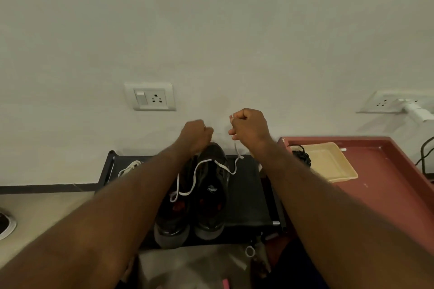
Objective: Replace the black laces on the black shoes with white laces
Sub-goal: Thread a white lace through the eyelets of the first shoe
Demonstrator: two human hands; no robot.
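So at this point I had both arms stretched out over the black shoes [206, 190], which were sitting side by side on a black rack [249, 190] against the far wall, toes pointing away from me. My right hand [250, 128] was up above them with the fingers curled into a fist, pinching one end of the white lace [195, 178]. The tip poked out the top of my fist and the rest dropped down and snaked loosely across the tops of both shoes. My left hand [196, 135] was balled up too, just over the far end of the shoes, but honestly I couldn't tell whether any lace was inside it. The lace looked feather-light, flat and totally floppy, so my take was that it would slide and twist if I grabbed it mid-length. Better to hold it right at the stiff tip, since that's the only bit you can actually push through an eyelet. A second white lace [130, 166] lay at the far left of the rack. What I figured were the black laces [303, 158] sat in a dark tangle by a cream tray [333, 164] on the red tray [387, 171] to the right.
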